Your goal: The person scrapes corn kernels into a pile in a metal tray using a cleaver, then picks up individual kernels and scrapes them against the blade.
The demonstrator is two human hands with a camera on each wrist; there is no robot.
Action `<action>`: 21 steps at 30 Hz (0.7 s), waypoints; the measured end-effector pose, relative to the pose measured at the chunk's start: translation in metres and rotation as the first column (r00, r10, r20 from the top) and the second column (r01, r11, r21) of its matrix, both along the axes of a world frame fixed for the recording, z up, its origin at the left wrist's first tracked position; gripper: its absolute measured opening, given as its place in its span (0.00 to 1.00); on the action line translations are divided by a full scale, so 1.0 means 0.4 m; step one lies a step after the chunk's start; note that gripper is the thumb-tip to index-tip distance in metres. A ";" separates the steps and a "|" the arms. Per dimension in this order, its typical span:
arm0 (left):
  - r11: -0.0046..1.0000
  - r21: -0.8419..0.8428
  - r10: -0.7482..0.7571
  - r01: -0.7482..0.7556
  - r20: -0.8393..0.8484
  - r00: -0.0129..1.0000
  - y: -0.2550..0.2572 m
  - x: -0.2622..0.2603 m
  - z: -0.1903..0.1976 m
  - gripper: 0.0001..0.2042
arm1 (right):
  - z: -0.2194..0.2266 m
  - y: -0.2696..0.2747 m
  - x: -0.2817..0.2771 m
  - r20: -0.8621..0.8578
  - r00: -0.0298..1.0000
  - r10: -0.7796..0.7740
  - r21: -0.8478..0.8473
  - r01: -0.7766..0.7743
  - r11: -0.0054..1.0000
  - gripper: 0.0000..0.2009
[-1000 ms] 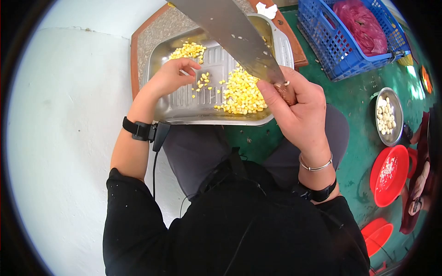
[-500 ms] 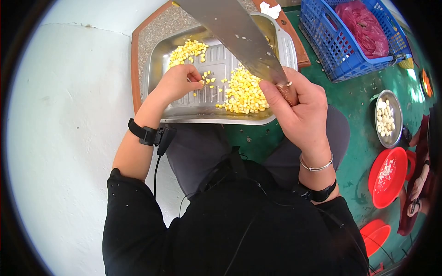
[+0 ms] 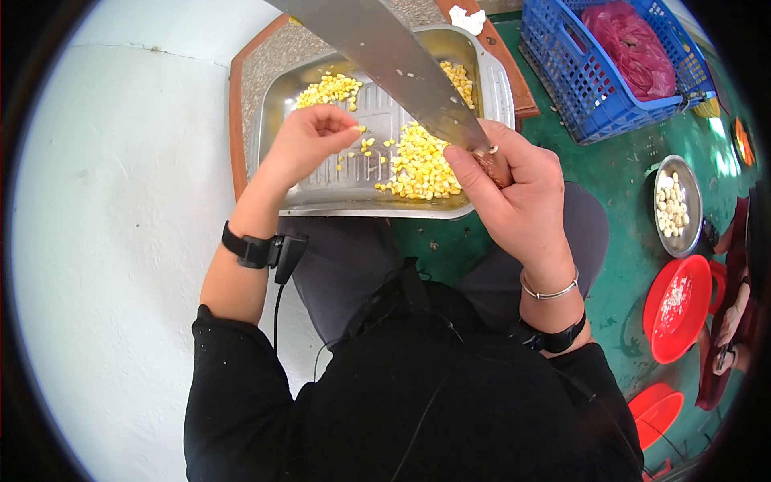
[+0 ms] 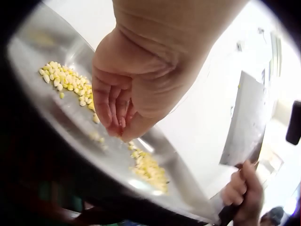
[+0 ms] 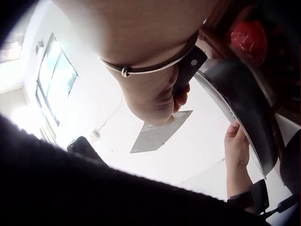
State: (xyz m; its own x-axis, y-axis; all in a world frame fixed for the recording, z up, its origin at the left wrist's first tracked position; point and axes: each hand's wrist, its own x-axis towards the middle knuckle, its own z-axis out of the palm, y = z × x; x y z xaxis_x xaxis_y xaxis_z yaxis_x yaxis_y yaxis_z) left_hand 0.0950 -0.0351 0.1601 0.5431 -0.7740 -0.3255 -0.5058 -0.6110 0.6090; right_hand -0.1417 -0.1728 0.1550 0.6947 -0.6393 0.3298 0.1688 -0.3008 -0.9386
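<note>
My right hand (image 3: 518,193) grips the handle of a broad cleaver (image 3: 393,68), its blade tilted up and left above a metal tray (image 3: 482,60). Loose yellow corn kernels (image 3: 422,169) lie in a large heap at the tray's right, partly under the blade in this view. A smaller pile (image 3: 328,88) is at the back left, with a few scattered between. Over the tray's left half, my left hand (image 3: 305,149) has thumb and fingertips together, pinching a yellow kernel at their tips. The left wrist view shows those fingers (image 4: 107,110) meeting above the tray.
The tray stands on a speckled, wood-edged table (image 3: 269,48) by a white wall (image 3: 120,241). To the right are a blue crate (image 3: 594,120) with a pink bag, a metal bowl (image 3: 679,165) of pale pieces, red basins (image 3: 662,345) and another person's arm (image 3: 732,313).
My left hand first dipped to the scattered kernels and closed its fingertips, then moved slightly up and right. The cleaver, still in my right hand, has shifted a little left.
</note>
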 end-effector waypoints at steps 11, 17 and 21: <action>0.836 -0.400 -0.065 -0.374 -0.751 0.658 -0.003 -0.076 0.105 0.09 | 0.020 0.009 -0.004 0.020 0.997 0.080 -0.005 -0.080 0.997 0.11; 0.844 -0.441 -0.144 -0.305 -0.734 0.664 -0.006 -0.086 0.118 0.09 | 0.027 0.010 -0.009 0.033 0.997 0.073 -0.066 -0.071 0.995 0.11; 0.838 -0.441 -0.131 -0.322 -0.734 0.666 -0.008 -0.094 0.123 0.09 | 0.025 0.009 -0.010 0.049 0.997 0.067 -0.091 -0.063 0.994 0.12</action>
